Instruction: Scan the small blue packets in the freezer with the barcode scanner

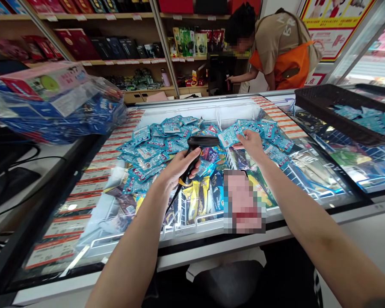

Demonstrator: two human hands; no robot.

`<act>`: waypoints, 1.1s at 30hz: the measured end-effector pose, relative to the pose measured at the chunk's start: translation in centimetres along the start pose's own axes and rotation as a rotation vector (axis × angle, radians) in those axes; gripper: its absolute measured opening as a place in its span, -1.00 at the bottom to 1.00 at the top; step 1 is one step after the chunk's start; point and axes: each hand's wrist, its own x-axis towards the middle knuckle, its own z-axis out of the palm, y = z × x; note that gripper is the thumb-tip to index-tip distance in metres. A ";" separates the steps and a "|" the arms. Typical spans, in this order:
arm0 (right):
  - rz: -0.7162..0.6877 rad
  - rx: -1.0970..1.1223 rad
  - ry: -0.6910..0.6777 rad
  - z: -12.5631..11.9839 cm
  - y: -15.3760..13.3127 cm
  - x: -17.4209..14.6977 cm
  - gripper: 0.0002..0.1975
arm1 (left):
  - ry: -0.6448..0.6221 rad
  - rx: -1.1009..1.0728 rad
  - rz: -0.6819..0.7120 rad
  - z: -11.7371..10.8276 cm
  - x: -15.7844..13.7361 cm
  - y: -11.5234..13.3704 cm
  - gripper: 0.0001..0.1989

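Note:
My left hand is wrapped round the handle of a black barcode scanner, whose head points right. A cord runs down from its base. Pinched in my right hand is a small blue packet, right in front of the scanner's head. A large heap of like blue packets lies left of the scanner on the freezer's glass top. A smaller heap of blue packets lies beyond and to the right of my right hand. Yellow-wrapped goods show below the scanner, inside the freezer.
A blurred phone-like object lies near the front edge. Plastic-wrapped boxes stand at the left. At the right is a dark basket holding blue packets. Beyond the freezer, a person in an orange apron bends by the shelves.

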 end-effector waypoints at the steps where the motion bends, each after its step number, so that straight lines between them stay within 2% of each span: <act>1: 0.000 -0.001 -0.001 0.0 0.0 0.0 -0.73 | 0.000 -0.004 0.000 0.0 0.0 0.0 -0.60; 7: -0.006 -0.022 0.006 0.1 -0.1 -0.2 -0.78 | -0.007 -0.003 0.000 0.2 0.0 0.1 -0.61; 13: -0.022 0.044 0.013 0.1 0.4 0.1 -0.69 | -0.033 0.006 -0.013 0.2 0.0 0.1 -0.61; 16: -0.044 0.007 0.078 -0.2 0.8 0.6 -0.62 | -0.012 0.005 0.002 -0.1 0.1 0.0 -0.60; 20: -0.114 -0.276 0.182 -1.3 0.9 0.8 -0.52 | 0.068 -0.053 0.046 -1.1 0.0 0.1 -0.59; 24: -0.237 -0.725 0.351 -2.3 0.4 0.5 -0.56 | 0.183 -0.141 0.096 -2.7 0.0 0.5 -0.56; 26: -0.290 -0.870 0.409 -2.6 0.2 0.2 -0.60 | 0.236 -0.183 0.129 -3.5 0.0 0.7 -0.54; 31: -0.413 -1.050 0.424 -2.6 -0.4 -0.5 -0.66 | 0.331 -0.234 0.168 -4.5 0.0 0.9 -0.51; 33: -0.470 -1.087 0.374 -2.3 -0.6 -0.6 -0.66 | 0.345 -0.230 0.169 -4.6 0.0 0.9 -0.50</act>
